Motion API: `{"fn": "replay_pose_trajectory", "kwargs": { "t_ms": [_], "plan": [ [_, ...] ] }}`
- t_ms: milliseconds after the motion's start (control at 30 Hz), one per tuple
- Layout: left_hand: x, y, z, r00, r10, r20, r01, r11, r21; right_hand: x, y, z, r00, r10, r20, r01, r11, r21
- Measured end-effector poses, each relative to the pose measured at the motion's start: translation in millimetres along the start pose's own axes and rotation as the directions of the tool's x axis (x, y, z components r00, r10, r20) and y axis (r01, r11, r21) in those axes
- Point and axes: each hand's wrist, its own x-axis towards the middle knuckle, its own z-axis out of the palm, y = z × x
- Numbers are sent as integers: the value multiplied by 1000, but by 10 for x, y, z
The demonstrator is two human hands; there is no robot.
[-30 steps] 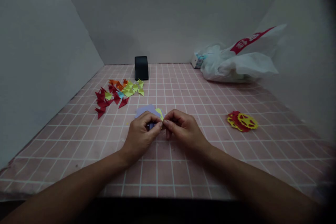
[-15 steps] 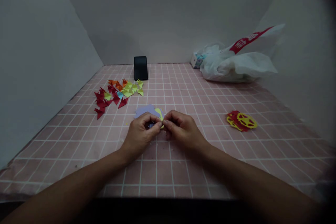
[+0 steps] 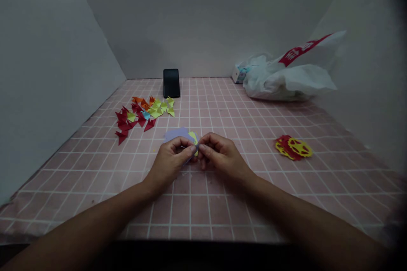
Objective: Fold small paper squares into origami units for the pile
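My left hand [image 3: 170,161] and my right hand [image 3: 219,156] meet over the middle of the pink checked table [image 3: 203,203]. Both pinch a small piece of folded paper [image 3: 194,149] between thumb and forefinger, yellow-green with a purple edge. Just behind my fingers lies a purple paper sheet [image 3: 176,134] with a yellow-green scrap on it. Most of the held piece is hidden by my fingertips.
A heap of small folded triangles [image 3: 143,112] in red, orange, yellow-green and blue lies at the left. A black phone [image 3: 171,82] leans on the back wall. A white plastic bag [image 3: 286,77] sits back right. A red and yellow paper cut-out [image 3: 294,147] lies at the right.
My hands stay in the same spot. The fingertips have shifted slightly on the small paper piece; nothing else has moved.
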Motion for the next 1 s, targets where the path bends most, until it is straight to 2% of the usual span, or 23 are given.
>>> {"fn": "replay_pose_trajectory", "kwargs": {
  "t_ms": [300, 467, 667, 867, 1000],
  "plan": [
    [0, -32, -6, 1000, -17, -4, 17, 1000, -23, -3, -25, 14, 999, 33, 2, -33, 998, 54],
    [1, -44, -27, 1000, -15, -9, 15, 1000, 10, -6, -24, 19, 999, 34, -7, -33, 998, 49],
    [1, -65, -17, 1000, -3, 0, 3, 1000, -29, -22, -46, 27, 999, 49, -18, -49, 999, 22],
    [-2, -22, -6, 998, 68, -4, -68, 996, 56, -17, -62, 36, 998, 30, -51, -31, 999, -14],
    [2, -27, -9, 999, 45, -14, -44, 997, 56, -15, -63, 29, 999, 34, -31, -35, 999, -6]
  ]
}}
